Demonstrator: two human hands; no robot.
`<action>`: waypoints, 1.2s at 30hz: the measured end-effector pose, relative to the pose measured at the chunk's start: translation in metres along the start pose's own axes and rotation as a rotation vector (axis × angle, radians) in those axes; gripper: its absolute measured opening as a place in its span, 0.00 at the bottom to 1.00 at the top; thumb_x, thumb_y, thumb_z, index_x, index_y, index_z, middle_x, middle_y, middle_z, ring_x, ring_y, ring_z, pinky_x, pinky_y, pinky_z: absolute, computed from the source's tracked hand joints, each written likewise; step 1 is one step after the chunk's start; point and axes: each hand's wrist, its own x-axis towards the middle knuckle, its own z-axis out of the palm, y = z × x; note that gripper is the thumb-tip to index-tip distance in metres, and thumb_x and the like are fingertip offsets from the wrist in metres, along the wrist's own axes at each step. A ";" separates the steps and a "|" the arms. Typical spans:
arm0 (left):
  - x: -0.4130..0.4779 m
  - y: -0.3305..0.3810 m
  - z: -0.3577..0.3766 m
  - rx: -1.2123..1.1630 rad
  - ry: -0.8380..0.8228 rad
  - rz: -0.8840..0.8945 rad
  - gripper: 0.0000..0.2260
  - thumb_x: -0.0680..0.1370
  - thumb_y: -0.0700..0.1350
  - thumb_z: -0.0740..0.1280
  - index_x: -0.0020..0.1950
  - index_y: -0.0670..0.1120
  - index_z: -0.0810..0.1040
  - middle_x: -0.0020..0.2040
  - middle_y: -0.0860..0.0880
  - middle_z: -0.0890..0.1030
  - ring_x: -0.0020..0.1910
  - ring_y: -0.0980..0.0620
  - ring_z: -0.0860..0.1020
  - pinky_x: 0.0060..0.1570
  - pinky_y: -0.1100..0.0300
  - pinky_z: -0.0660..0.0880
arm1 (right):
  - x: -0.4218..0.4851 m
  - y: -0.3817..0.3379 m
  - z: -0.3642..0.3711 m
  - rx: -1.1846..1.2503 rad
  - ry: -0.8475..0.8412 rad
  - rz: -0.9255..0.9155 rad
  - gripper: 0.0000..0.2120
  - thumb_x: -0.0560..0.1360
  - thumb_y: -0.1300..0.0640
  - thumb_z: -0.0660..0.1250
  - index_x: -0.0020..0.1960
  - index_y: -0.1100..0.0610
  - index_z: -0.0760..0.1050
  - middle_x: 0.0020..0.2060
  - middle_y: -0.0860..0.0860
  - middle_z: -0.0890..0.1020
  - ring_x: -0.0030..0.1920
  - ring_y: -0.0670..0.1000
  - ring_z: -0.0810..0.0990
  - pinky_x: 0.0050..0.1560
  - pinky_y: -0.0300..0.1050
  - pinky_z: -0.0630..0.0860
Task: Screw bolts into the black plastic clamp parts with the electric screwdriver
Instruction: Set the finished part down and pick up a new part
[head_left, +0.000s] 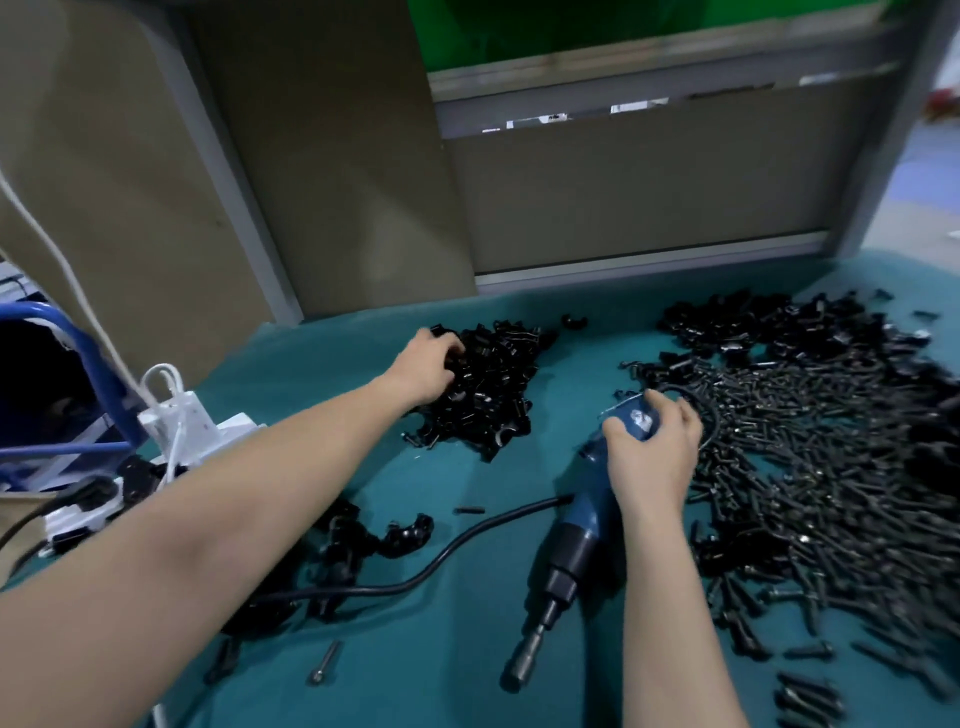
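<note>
A head-worn view looks down on a teal-covered table (467, 686). Two bare forearms reach forward from the bottom edge.

The electric screwdriver (576, 540), blue-bodied, lies flat on the cloth just right of centre. Its long axis runs from 1 o'clock to 7 o'clock. The rounded back end points away from the person, and the metal bit holder (524, 660) points back toward them. The right hand (652, 457) covers the far back end, thumb on the left and fingers wrapped over the top, gripping the blue housing. A black cable (467, 540) leaves the tool toward 9 o'clock.

The left hand (423, 366) is well apart from the tool, at its 10 o'clock, on the left edge of a heap of black clamp parts (498, 384). Its fingers are curled down into the heap. Blur hides whether they have closed on a single part.

A wide spread of dark bolts (831, 509) fills the table from 1 to 5 o'clock of the right hand, the nearest just beside its knuckles.

The right hand is nearer both the tool and the bolts, and the left is nearer the clamps. The tool is held at its tail with the bit facing the person. It probably has to be lifted and turned bit-down before it can drive a bolt.

A few loose clamp parts (400, 540) lie at the tool's 9 o'clock. A white power strip (182, 415) sits at the far left.
</note>
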 end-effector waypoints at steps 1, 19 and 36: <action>0.004 -0.004 0.002 0.017 0.034 -0.002 0.13 0.78 0.41 0.67 0.62 0.41 0.74 0.61 0.38 0.73 0.60 0.40 0.73 0.57 0.54 0.69 | 0.001 0.001 -0.003 0.029 0.025 -0.013 0.20 0.75 0.60 0.66 0.66 0.56 0.72 0.72 0.50 0.62 0.67 0.53 0.68 0.56 0.42 0.67; -0.059 0.172 -0.002 -0.459 -0.014 0.908 0.13 0.74 0.40 0.72 0.57 0.43 0.76 0.50 0.49 0.79 0.48 0.53 0.78 0.51 0.63 0.75 | 0.019 -0.024 -0.035 1.297 -0.150 0.401 0.08 0.80 0.60 0.60 0.51 0.58 0.78 0.40 0.52 0.81 0.35 0.46 0.81 0.31 0.37 0.76; 0.125 0.303 0.105 0.127 -0.045 0.561 0.09 0.78 0.38 0.65 0.57 0.44 0.79 0.54 0.44 0.80 0.51 0.42 0.79 0.45 0.51 0.75 | 0.038 -0.004 -0.069 1.305 0.131 0.352 0.08 0.80 0.54 0.61 0.47 0.54 0.77 0.32 0.49 0.80 0.32 0.45 0.79 0.29 0.39 0.76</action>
